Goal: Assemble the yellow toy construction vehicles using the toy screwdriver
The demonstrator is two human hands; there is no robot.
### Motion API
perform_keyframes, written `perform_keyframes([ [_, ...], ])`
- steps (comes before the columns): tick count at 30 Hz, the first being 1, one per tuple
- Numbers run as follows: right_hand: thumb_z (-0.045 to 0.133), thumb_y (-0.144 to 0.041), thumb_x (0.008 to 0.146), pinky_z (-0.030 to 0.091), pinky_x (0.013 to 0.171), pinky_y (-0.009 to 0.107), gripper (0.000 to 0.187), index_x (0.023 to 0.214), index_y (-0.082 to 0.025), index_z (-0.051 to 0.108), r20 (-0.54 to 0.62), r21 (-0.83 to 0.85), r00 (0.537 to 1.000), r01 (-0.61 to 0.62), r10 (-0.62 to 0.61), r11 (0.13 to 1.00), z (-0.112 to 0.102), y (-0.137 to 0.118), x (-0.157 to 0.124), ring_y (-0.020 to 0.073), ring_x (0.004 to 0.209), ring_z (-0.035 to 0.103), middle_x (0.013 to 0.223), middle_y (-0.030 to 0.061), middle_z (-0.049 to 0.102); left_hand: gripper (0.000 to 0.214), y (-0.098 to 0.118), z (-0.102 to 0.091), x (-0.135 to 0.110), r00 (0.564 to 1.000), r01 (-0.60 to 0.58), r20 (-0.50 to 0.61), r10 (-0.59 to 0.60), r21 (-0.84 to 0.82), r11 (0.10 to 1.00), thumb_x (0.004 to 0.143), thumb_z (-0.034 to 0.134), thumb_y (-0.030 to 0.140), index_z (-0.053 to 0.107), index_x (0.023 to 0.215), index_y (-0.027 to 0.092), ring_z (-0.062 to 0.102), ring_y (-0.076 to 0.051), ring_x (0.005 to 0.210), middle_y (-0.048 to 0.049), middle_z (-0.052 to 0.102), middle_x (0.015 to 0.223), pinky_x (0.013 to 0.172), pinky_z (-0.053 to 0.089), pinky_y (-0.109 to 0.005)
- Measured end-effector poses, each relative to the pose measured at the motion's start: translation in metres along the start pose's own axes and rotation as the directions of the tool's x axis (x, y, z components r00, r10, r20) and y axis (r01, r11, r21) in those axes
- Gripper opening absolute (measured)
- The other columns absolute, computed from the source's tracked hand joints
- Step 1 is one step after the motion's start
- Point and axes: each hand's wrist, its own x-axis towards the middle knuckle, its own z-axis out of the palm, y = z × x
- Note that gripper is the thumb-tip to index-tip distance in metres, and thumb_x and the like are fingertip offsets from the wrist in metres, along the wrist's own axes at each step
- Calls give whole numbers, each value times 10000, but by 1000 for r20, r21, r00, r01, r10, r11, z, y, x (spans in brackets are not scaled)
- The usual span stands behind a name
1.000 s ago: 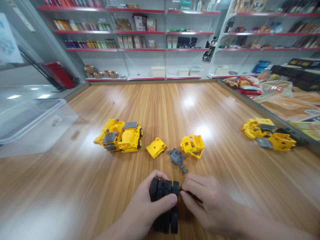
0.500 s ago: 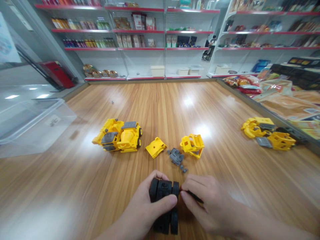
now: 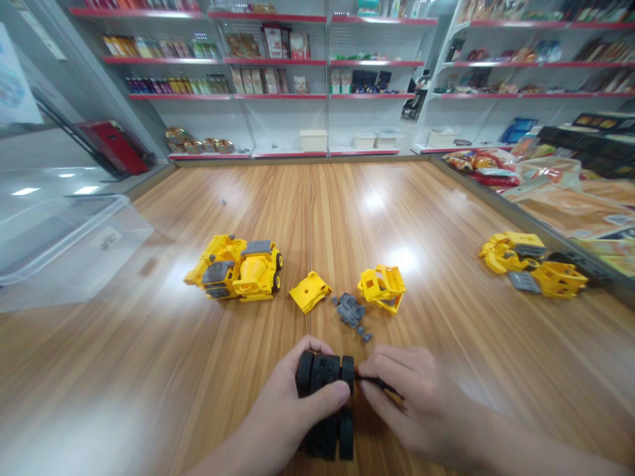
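Note:
My left hand is wrapped round a black toy chassis with wheels near the table's front edge. My right hand pinches a thin dark tool whose tip touches the chassis's right side. Just beyond lie a flat yellow panel, a grey part with small grey bits, and a yellow cab frame. A complete yellow toy truck stands to the left of them.
The wooden table stretches away to store shelves. A clear plastic bin sits at the left. Another pile of yellow and grey toy parts lies at the right, near packaged goods along the right edge.
Both hands have stayed almost still on the chassis; the view has only shifted slightly.

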Motion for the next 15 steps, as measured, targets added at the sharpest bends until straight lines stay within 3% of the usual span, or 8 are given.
perform_keyframes([
  [15, 493, -139, 877, 355, 554, 236, 125, 844, -167, 610, 29, 98, 991, -132, 130, 986, 0, -4, 0, 101, 563, 534, 669, -6, 612, 365, 1, 1, 0, 1000, -11, 6, 11, 52, 999, 797, 709, 414, 490, 983, 188, 491, -108, 713, 27, 515, 798, 665, 436, -239],
])
